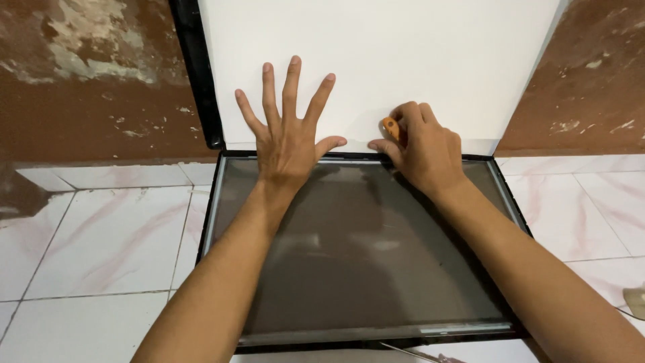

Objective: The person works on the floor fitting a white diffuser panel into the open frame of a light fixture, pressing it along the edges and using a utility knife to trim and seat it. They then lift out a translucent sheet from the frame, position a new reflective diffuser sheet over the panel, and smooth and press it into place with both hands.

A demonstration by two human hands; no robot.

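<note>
— White, matte, rigid: that's the large rectangular backing sheet (376,60), lifted along its near edge and leaning up against the wall at twelve o'clock. It's already swung up off the dark grey glass-like display panel (356,255) in its black frame (208,202), which lies flat on the floor from the centre down to six o'clock.

— So how far along would you call it?

— I'd judge the sheet freed along most of its length, since the whole panel below shows bare. What's left seems to be the hinge line where sheet meets frame; I can't tell whether it's attached there.

— And the hands?

— I see my left hand (289,131) flat and released, fingers fanned wide toward twelve o'clock, palm pressed on the sheet's lower edge, thumb pointing to three. My right hand (420,148) sits just beside it at three o'clock, curled, pinching a small orange tool (391,128) between thumb and fingers, its tip at the sheet's bottom edge.

— Anything farther out?

— White marbled floor tiles (101,235) at nine and three o'clock, a peeling reddish-brown wall (101,87) behind them.
</note>
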